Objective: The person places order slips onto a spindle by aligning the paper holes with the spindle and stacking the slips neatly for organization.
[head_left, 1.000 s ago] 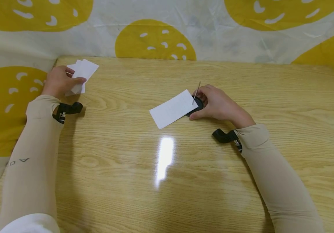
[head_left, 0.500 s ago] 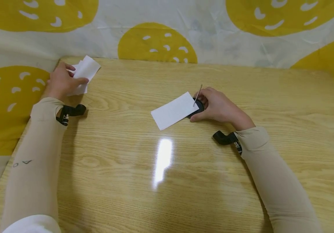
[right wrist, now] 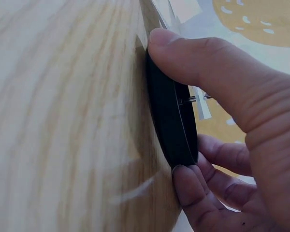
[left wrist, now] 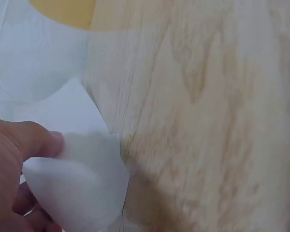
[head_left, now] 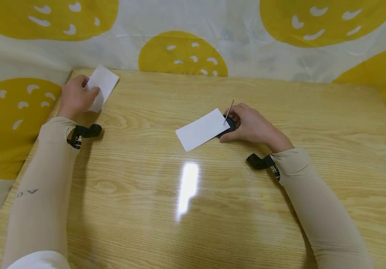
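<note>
At the table's far left corner my left hand (head_left: 76, 98) pinches a white paper slip (head_left: 104, 84), thumb on top and fingers curled beneath. In the left wrist view the slip (left wrist: 82, 188) bends upward by the thumb, and other paper edges show behind it. My right hand (head_left: 255, 125) grips the round black base (right wrist: 166, 111) of a bill spike, thumb on one side of the rim and fingers on the other. Its thin metal spike (head_left: 229, 112) passes through one end of a few white slips (head_left: 200, 130), which lie partly over the base.
Both stand on a glossy wood-grain table (head_left: 139, 186) with a bright light reflection. A white cloth with yellow shapes (head_left: 182, 52) hangs along the back and left edges. Black camera mounts (head_left: 90, 130) jut from both wrists.
The fanned slips at my left hand now show mainly as one slip, pulled over the others by the thumb and fingers. My right hand keeps its grip on the base; the head view has tilted slightly.
</note>
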The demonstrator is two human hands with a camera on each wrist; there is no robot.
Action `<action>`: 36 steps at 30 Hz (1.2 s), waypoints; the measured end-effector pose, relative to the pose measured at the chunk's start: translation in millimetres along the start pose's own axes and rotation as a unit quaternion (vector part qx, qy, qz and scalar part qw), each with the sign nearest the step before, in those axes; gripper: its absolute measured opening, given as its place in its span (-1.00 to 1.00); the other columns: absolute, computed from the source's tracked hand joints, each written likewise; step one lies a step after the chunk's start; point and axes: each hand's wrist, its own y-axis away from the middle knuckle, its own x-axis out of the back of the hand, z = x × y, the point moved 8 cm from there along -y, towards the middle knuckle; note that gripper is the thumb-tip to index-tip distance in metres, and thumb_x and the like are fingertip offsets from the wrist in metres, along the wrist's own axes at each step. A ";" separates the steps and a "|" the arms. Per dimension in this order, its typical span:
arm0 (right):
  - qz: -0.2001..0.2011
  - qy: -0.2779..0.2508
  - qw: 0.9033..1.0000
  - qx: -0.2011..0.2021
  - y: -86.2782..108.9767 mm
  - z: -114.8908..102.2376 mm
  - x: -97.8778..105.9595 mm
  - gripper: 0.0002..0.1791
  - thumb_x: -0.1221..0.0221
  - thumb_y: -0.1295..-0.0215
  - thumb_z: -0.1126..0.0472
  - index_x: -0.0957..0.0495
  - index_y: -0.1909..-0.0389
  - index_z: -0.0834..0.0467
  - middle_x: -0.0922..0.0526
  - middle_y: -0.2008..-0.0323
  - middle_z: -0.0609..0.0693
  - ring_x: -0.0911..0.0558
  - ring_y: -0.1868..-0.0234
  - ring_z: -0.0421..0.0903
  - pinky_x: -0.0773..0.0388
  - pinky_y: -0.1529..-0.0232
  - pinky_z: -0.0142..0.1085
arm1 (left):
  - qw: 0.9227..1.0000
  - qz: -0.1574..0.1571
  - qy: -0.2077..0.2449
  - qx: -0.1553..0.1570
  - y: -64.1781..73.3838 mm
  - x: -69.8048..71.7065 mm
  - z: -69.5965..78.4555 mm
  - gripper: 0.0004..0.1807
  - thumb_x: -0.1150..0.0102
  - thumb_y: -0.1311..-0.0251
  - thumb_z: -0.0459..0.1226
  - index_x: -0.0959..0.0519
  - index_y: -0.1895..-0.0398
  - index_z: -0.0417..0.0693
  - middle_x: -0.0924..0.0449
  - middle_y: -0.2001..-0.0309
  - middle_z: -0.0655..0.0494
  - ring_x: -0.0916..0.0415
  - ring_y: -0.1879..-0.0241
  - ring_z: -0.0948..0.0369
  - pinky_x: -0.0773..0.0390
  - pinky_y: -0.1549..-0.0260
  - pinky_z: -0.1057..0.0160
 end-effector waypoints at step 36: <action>0.012 -0.006 1.000 -0.005 -5.3 9.4 -1.7 -0.14 -0.58 -0.05 -0.06 -0.48 -0.31 0.23 -0.51 -0.14 0.17 -0.52 0.00 0.04 -0.49 -0.02 -0.13 | 0.975 0.102 0.176 -0.090 29.0 -18.0 66.1 -0.54 -0.23 -0.36 0.09 -0.69 0.29 -0.16 -0.38 0.65 0.67 -0.34 0.50 0.43 -0.34 0.51 0.48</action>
